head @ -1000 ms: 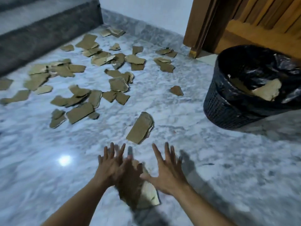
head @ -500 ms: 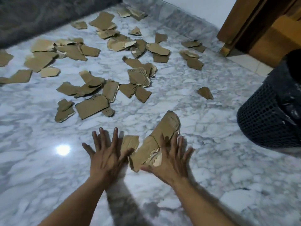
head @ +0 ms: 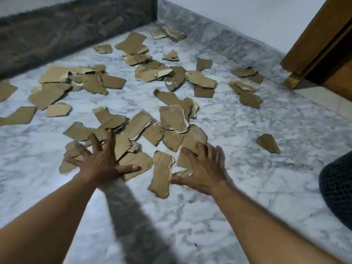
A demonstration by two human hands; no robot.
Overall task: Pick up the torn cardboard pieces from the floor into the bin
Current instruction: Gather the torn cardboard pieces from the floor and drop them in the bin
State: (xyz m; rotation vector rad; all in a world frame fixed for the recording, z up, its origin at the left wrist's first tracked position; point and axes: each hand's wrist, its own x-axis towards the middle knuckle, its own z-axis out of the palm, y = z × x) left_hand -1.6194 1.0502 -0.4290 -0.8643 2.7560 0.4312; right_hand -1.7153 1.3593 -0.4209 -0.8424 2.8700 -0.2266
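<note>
Several torn brown cardboard pieces (head: 172, 119) lie scattered over the white marble floor (head: 247, 187). My left hand (head: 102, 161) is spread flat, fingers apart, on a cluster of pieces (head: 133, 161) at the near left. Over another brown piece (head: 192, 147) to the right lies my right hand (head: 204, 166), also spread, its thumb beside a long narrow piece (head: 162, 174). Neither hand has lifted anything. Only the black mesh side of the bin (head: 337, 189) shows, at the right edge.
A dark stone step (head: 66, 29) borders the floor at the back left. A marble skirting and white wall (head: 247, 18) run along the back. A wooden door frame (head: 314, 46) stands at the back right. One lone piece (head: 268, 143) lies near the bin.
Both hands have slid forward across the floor, pushing pieces ahead into the central cluster. My view has shifted left, so the bin now shows only at the right edge.
</note>
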